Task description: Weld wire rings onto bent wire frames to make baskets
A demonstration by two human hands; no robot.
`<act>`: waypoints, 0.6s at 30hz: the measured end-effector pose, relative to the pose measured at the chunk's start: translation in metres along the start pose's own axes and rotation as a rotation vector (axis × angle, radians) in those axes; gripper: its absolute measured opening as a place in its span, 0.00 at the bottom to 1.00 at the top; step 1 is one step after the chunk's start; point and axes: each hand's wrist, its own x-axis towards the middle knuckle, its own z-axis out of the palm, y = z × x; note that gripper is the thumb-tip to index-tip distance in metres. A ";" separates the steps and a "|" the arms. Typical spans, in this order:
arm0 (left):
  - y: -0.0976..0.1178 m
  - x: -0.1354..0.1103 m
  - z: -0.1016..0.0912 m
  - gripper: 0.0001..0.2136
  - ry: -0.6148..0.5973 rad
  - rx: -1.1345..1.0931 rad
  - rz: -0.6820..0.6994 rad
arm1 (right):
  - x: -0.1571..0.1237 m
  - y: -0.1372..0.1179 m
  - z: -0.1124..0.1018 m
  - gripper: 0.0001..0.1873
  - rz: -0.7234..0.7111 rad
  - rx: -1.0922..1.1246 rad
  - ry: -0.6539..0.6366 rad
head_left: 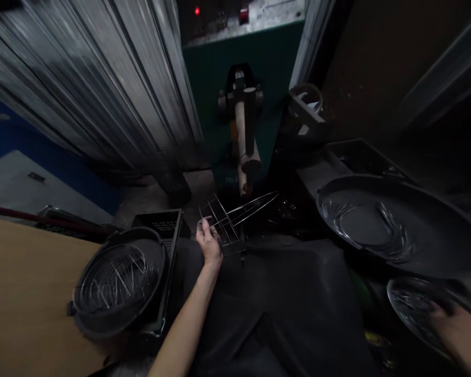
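Note:
My left hand (208,242) is closed on a thin wire frame (235,212), a rack of crossed metal rods that points toward the machine arm (244,140) ahead. My right hand (460,335) reaches into a small dark pan (408,306) of wire pieces at the lower right. Its fingers rest among the wires and are dim and partly cut off by the frame edge. A black cloth (282,309) lies across my lap between both arms.
A round black basin (118,285) of wire pieces sits at the lower left on a black crate (163,224). A large dark tray (412,225) with curved wires stands at the right. A green machine (243,57) and corrugated metal sheeting (102,84) stand ahead, a wooden board (23,298) at left.

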 end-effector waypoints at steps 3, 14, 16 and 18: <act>0.003 0.001 0.000 0.19 -0.005 0.011 0.024 | -0.003 -0.077 -0.008 0.17 0.279 0.293 -0.066; -0.001 0.008 -0.005 0.21 -0.013 0.089 0.039 | -0.030 -0.327 0.032 0.22 0.197 1.420 -0.564; -0.004 0.009 -0.010 0.21 -0.056 0.149 0.017 | -0.031 -0.339 0.030 0.21 0.195 1.490 -0.598; -0.007 0.010 -0.014 0.21 -0.069 0.187 0.003 | -0.033 -0.344 0.025 0.21 0.185 1.508 -0.602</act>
